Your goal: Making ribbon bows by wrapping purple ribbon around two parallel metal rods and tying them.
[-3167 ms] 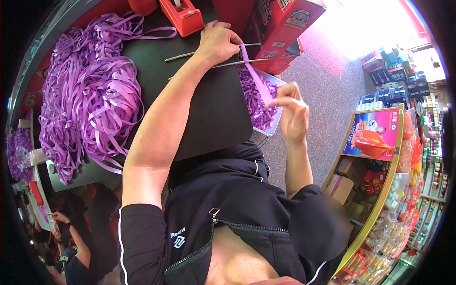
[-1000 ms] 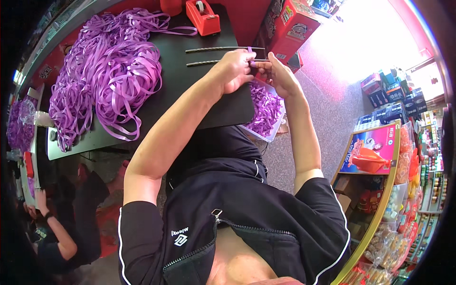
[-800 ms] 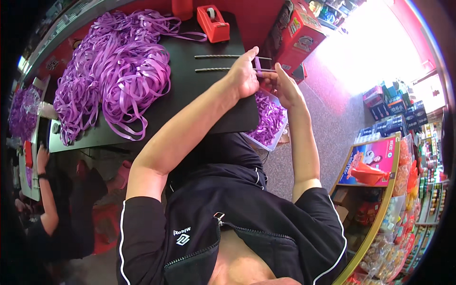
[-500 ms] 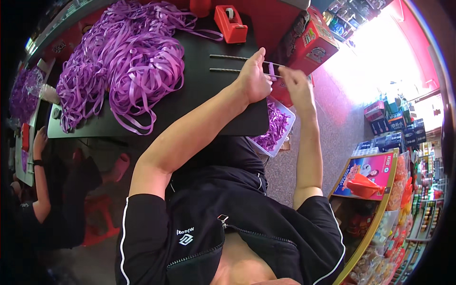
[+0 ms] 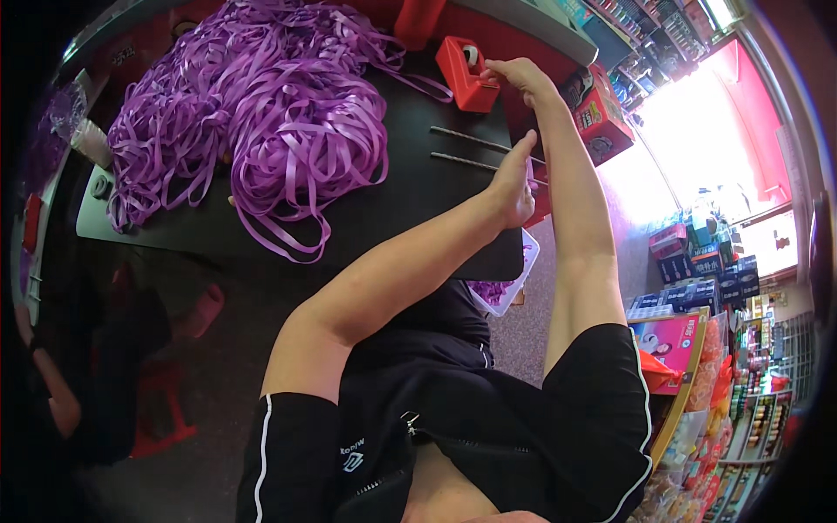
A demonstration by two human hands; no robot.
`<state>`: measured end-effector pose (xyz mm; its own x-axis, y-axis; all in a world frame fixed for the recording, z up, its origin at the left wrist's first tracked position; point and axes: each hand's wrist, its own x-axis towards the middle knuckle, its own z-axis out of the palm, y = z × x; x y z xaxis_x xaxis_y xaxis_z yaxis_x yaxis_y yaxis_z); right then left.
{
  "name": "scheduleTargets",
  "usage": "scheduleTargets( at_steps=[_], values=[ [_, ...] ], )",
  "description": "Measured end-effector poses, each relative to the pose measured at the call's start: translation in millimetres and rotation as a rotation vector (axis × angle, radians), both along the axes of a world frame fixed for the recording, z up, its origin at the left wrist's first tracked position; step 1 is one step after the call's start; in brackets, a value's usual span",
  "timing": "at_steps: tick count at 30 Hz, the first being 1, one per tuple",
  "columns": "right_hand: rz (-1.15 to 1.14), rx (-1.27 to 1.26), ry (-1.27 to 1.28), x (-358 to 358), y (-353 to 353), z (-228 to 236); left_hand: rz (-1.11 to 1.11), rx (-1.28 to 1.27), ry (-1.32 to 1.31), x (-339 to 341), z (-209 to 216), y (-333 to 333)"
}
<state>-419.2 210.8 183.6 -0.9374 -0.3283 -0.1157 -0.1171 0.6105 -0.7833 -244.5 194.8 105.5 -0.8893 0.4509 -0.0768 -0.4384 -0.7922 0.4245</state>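
My right hand (image 5: 526,78) is at the right side of a red tape dispenser (image 5: 464,80), its fingers stretched out and the fingertips at the casing. Below it, my left hand (image 5: 514,190) is at the table's right edge, thumb stretched up and palm turned right; its other fingers are partly hidden. Two thin metal rods (image 5: 462,160) run parallel over the table and pass behind my left hand. A bit of purple ribbon (image 5: 530,171) shows beside that palm, around the rods. My right forearm crosses in front of the rods' far ends.
A big tangled heap of purple ribbon (image 5: 305,131) covers the left of the black table (image 5: 410,231). Below its right edge stands a white bin (image 5: 521,283) with purple pieces. A red box (image 5: 600,118) is beyond the right edge. Another person's arm (image 5: 54,383) shows far left.
My right hand has left the ribbon on the rods and moved up to the tape dispenser. My left hand stays by the rods. The whole view has shifted, with the table now further right.
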Motion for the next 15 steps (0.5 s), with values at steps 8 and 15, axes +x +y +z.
scheduleTargets(
  at_steps=[8, 15],
  values=[
    [-0.155, 0.001, -0.166, 6, -8, 10, 0.013, 0.057, -0.051, 12, 15, -5],
    [-0.109, -0.164, -0.281, -13, 7, 13, -0.018, 0.064, -0.060, 2, 6, 1]
  ],
)
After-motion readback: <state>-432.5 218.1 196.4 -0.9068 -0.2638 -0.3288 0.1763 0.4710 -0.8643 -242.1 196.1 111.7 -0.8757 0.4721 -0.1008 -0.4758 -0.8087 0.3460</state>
